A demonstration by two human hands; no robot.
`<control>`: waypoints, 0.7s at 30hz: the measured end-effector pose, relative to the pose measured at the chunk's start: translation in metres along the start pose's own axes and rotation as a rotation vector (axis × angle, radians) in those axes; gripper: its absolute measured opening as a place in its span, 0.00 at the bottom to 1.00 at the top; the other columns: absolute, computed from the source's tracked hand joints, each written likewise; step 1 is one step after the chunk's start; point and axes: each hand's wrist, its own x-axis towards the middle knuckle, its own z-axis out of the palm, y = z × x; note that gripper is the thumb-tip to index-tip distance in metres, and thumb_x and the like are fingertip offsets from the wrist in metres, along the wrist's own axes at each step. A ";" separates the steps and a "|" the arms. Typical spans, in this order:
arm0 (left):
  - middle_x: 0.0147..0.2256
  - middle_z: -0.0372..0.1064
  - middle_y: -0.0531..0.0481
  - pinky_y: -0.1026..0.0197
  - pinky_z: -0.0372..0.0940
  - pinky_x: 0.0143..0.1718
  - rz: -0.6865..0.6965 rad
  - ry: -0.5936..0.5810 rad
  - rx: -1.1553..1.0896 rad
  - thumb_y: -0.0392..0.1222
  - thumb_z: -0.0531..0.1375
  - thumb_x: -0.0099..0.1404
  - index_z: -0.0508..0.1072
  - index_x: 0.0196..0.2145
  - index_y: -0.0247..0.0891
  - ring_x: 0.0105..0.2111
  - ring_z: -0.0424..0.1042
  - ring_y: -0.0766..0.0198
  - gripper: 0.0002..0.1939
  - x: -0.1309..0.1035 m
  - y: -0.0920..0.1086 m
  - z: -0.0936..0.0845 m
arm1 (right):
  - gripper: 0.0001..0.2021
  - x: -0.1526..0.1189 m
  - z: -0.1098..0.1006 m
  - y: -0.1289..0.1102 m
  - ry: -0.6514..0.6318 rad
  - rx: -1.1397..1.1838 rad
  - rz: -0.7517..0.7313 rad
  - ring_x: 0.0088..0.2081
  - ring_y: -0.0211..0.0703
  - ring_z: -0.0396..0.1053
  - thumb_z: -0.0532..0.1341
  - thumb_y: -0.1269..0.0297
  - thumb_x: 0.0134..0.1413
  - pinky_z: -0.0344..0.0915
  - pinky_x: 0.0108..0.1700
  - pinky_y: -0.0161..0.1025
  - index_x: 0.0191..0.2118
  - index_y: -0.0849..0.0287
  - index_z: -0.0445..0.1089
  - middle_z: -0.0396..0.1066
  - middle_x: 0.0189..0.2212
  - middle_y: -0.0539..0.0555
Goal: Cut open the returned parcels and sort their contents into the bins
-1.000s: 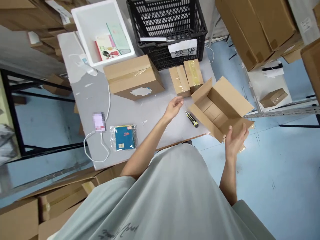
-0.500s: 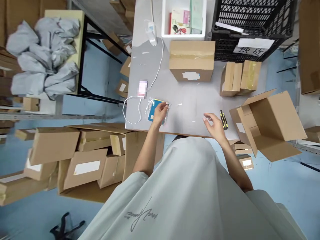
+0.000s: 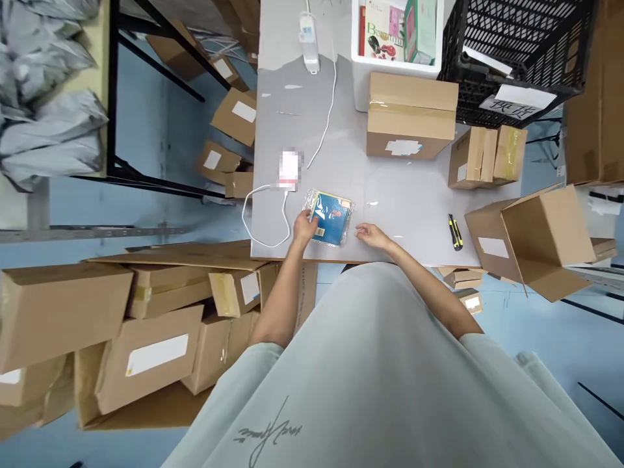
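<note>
Near the table's front edge lies a blue flat item point(image 3: 334, 218) in clear plastic wrap. My left hand point(image 3: 305, 227) grips its left edge, with the thumb on top and the fingers at the side. To the right of the item is my right hand point(image 3: 373, 234), its fingers loosely apart and holding nothing, not touching the wrap. A yellow and black box cutter point(image 3: 455, 233) lies farther right on the table point(image 3: 409, 201).
A taped carton point(image 3: 412, 117), a white bin point(image 3: 397, 67) and a black crate point(image 3: 511, 58) stand at the back. An open carton point(image 3: 492, 244) is at the right edge. A white cable point(image 3: 325, 123) and power strip point(image 3: 309, 42) lie back left.
My left hand has moved from on top of the blue item to its left edge, uncovering it. My right hand has moved left, closer to the item. The camera view has shifted.
</note>
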 end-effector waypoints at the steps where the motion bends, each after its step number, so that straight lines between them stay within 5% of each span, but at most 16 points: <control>1: 0.69 0.75 0.26 0.39 0.65 0.76 0.013 -0.025 0.016 0.37 0.64 0.72 0.76 0.67 0.30 0.70 0.76 0.37 0.27 0.001 -0.002 0.003 | 0.13 0.010 0.011 -0.001 0.027 0.039 0.043 0.53 0.53 0.84 0.76 0.69 0.61 0.73 0.73 0.54 0.51 0.56 0.84 0.85 0.41 0.52; 5: 0.70 0.73 0.25 0.39 0.62 0.78 0.103 -0.037 0.039 0.36 0.65 0.71 0.75 0.68 0.31 0.73 0.72 0.35 0.29 -0.009 -0.009 0.016 | 0.23 0.038 0.042 -0.001 0.149 0.115 0.154 0.61 0.58 0.82 0.74 0.70 0.61 0.71 0.76 0.55 0.61 0.58 0.80 0.87 0.51 0.57; 10: 0.69 0.72 0.24 0.41 0.61 0.78 0.089 -0.038 0.043 0.40 0.67 0.71 0.72 0.71 0.29 0.73 0.71 0.34 0.33 -0.026 -0.011 0.031 | 0.29 0.047 0.055 0.011 0.227 0.186 0.212 0.64 0.59 0.81 0.71 0.70 0.62 0.73 0.74 0.53 0.68 0.60 0.76 0.87 0.58 0.61; 18: 0.67 0.77 0.27 0.44 0.69 0.70 0.028 -0.131 0.007 0.43 0.69 0.71 0.73 0.72 0.33 0.66 0.79 0.40 0.34 -0.034 -0.001 0.044 | 0.09 0.038 0.034 0.028 0.268 0.334 0.271 0.53 0.51 0.84 0.73 0.71 0.62 0.77 0.69 0.50 0.45 0.57 0.77 0.86 0.39 0.54; 21: 0.63 0.81 0.32 0.45 0.71 0.67 -0.016 -0.153 -0.015 0.42 0.71 0.68 0.76 0.68 0.37 0.61 0.82 0.41 0.32 -0.042 0.006 0.053 | 0.11 0.029 0.019 0.034 0.292 0.374 0.294 0.47 0.48 0.83 0.75 0.71 0.60 0.78 0.67 0.49 0.40 0.54 0.73 0.82 0.31 0.48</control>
